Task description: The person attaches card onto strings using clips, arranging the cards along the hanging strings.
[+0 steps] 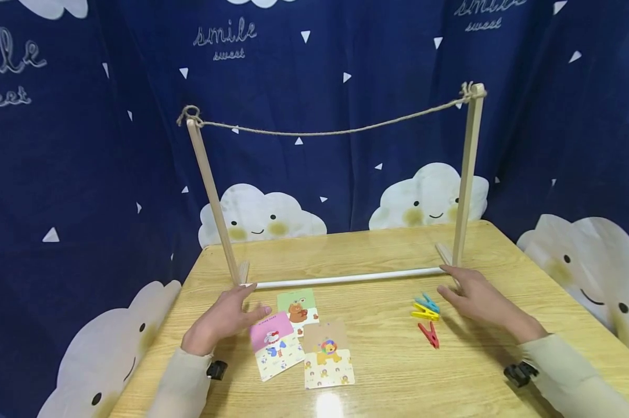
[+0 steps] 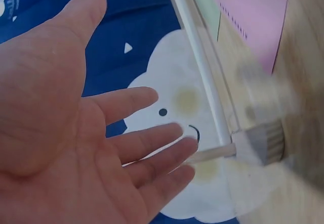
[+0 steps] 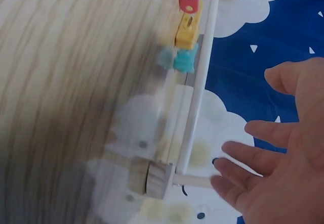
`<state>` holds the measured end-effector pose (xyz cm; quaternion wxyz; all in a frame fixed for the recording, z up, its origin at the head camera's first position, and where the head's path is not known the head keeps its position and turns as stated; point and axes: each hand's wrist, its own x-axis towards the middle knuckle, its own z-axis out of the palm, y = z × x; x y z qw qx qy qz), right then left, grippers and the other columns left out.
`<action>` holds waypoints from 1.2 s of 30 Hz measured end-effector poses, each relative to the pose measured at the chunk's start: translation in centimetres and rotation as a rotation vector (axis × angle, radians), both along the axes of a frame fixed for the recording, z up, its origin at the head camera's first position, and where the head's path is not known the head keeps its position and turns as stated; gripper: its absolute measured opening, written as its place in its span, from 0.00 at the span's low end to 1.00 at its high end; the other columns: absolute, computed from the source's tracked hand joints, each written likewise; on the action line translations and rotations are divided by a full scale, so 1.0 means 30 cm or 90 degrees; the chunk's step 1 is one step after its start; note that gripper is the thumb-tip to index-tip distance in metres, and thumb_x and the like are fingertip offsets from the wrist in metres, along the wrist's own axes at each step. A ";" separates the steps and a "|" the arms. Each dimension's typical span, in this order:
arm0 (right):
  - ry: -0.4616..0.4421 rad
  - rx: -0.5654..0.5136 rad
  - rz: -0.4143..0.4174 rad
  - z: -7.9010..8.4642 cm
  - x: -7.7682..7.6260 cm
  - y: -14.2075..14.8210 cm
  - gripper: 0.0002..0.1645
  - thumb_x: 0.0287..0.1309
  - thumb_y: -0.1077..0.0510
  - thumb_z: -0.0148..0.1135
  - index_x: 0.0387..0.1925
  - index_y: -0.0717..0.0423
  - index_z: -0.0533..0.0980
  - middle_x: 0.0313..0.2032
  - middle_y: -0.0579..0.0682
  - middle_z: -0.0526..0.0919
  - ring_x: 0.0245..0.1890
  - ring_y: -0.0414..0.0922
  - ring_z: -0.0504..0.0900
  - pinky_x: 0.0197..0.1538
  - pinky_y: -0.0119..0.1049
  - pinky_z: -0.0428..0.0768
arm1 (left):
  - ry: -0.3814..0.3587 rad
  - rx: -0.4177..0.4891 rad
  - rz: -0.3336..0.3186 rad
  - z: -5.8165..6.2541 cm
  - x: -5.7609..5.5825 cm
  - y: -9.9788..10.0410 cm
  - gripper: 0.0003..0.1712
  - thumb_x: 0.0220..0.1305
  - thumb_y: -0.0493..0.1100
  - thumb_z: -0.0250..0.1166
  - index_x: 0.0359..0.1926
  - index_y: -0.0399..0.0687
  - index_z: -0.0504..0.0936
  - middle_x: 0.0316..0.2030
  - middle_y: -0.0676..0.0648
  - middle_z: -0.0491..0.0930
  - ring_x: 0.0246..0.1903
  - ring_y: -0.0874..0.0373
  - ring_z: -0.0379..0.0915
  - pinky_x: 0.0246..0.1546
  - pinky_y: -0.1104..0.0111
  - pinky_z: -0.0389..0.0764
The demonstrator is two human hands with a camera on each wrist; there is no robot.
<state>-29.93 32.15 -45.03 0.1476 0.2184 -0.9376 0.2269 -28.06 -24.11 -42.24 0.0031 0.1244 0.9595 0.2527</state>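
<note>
- The wooden frame (image 1: 340,278) stands upright on the table (image 1: 398,371), its twine (image 1: 335,131) strung between the two posts and bare; nothing hangs on it yet
- The left hand (image 1: 222,319) lies spread, fingers relaxed, by the frame's left foot; the right hand (image 1: 476,299) is likewise spread beside the right foot; neither pinches anything
- Judged from this, the work is at its start: three picture cards (image 1: 301,337) lie flat near the left hand, three clothes pegs (image 1: 426,316) (blue, yellow, red) just beside the right; all are left to handle
- The left wrist view shows the empty palm and straight fingers (image 2: 131,102); the head view alone shows the twine
</note>
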 end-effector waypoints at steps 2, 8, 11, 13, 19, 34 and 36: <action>-0.017 -0.010 0.002 -0.007 -0.007 -0.010 0.33 0.72 0.50 0.63 0.67 0.70 0.71 0.60 0.70 0.79 0.60 0.69 0.78 0.59 0.65 0.75 | -0.009 0.026 -0.026 -0.010 0.000 0.008 0.48 0.66 0.62 0.70 0.75 0.38 0.67 0.72 0.34 0.69 0.72 0.34 0.61 0.70 0.42 0.65; -0.077 -0.033 -0.014 -0.043 -0.026 -0.024 0.32 0.72 0.46 0.63 0.62 0.70 0.76 0.52 0.65 0.85 0.47 0.57 0.85 0.49 0.54 0.83 | -0.081 0.056 -0.060 -0.047 0.010 0.012 0.51 0.61 0.59 0.76 0.74 0.35 0.67 0.68 0.32 0.72 0.66 0.34 0.71 0.65 0.43 0.72; -0.076 -0.030 -0.010 -0.059 -0.035 -0.026 0.29 0.70 0.48 0.65 0.58 0.70 0.79 0.44 0.58 0.88 0.41 0.48 0.85 0.44 0.46 0.84 | -0.105 0.071 -0.063 -0.069 0.013 0.011 0.52 0.57 0.57 0.79 0.72 0.33 0.69 0.67 0.32 0.74 0.65 0.35 0.72 0.64 0.43 0.73; -0.078 -0.028 -0.012 -0.067 -0.040 -0.026 0.28 0.69 0.49 0.67 0.56 0.69 0.81 0.40 0.52 0.88 0.38 0.44 0.85 0.42 0.43 0.84 | -0.115 0.084 -0.063 -0.081 0.013 0.011 0.53 0.54 0.54 0.81 0.72 0.31 0.68 0.67 0.31 0.74 0.64 0.35 0.72 0.64 0.44 0.73; -0.095 -0.029 -0.008 -0.079 -0.059 -0.025 0.25 0.67 0.50 0.68 0.52 0.69 0.82 0.36 0.48 0.88 0.36 0.43 0.85 0.42 0.42 0.85 | -0.141 0.112 -0.045 -0.108 0.000 0.009 0.58 0.48 0.47 0.85 0.73 0.28 0.65 0.64 0.32 0.75 0.64 0.38 0.72 0.66 0.45 0.72; -0.134 -0.015 0.001 -0.098 -0.092 -0.030 0.19 0.64 0.47 0.72 0.45 0.59 0.86 0.31 0.40 0.84 0.31 0.35 0.78 0.37 0.33 0.78 | -0.112 0.107 -0.088 -0.145 -0.028 -0.002 0.41 0.41 0.34 0.86 0.57 0.29 0.76 0.44 0.42 0.77 0.43 0.51 0.72 0.49 0.58 0.78; -0.138 -0.022 0.009 -0.101 -0.093 -0.034 0.17 0.63 0.48 0.72 0.43 0.58 0.86 0.30 0.39 0.83 0.30 0.34 0.77 0.36 0.32 0.78 | -0.113 0.113 -0.093 -0.147 -0.024 -0.006 0.40 0.41 0.33 0.86 0.56 0.29 0.76 0.43 0.42 0.77 0.43 0.51 0.72 0.47 0.61 0.78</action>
